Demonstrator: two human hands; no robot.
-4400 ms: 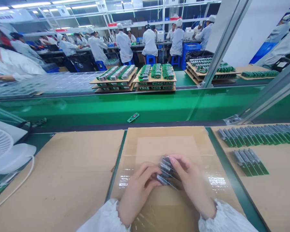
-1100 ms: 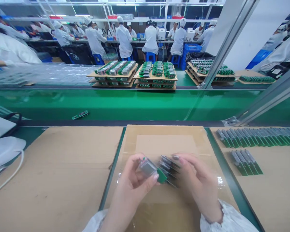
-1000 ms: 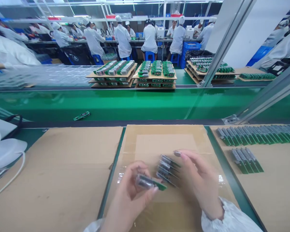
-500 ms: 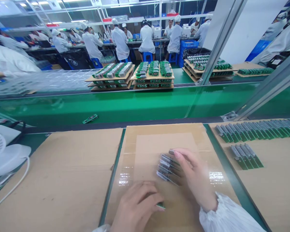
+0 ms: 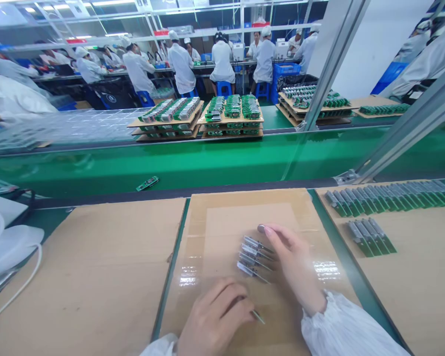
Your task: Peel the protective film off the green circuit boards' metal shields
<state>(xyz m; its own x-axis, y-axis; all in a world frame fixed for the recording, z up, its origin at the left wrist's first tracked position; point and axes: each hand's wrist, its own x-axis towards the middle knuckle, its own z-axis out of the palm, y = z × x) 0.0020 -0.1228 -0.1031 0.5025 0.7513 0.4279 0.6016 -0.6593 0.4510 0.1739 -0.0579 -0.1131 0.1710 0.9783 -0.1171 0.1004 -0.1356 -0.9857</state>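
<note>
A black bag [image 5: 113, 98] carries a white round mark, its lettering too small to read. A loose board [image 5: 147, 183] lies on the green belt [image 5: 207, 165]. The left hand's [image 5: 217, 316] fingers hold a thin circuit board [image 5: 258, 317], mostly hidden. Four metal-topped boards [image 5: 252, 257] lie on taped cardboard [image 5: 222, 222]. The right hand [image 5: 296, 264] pinches a small dark piece [image 5: 261, 228] just beyond them. Rightward, board rows [image 5: 389, 198] show no readable label.

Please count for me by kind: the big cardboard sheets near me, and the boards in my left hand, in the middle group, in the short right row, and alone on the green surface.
Cardboard sheets: 3
Held board, left hand: 1
Middle-group boards: 4
Short-row boards: 4
Lone board: 1
Total: 13
</note>
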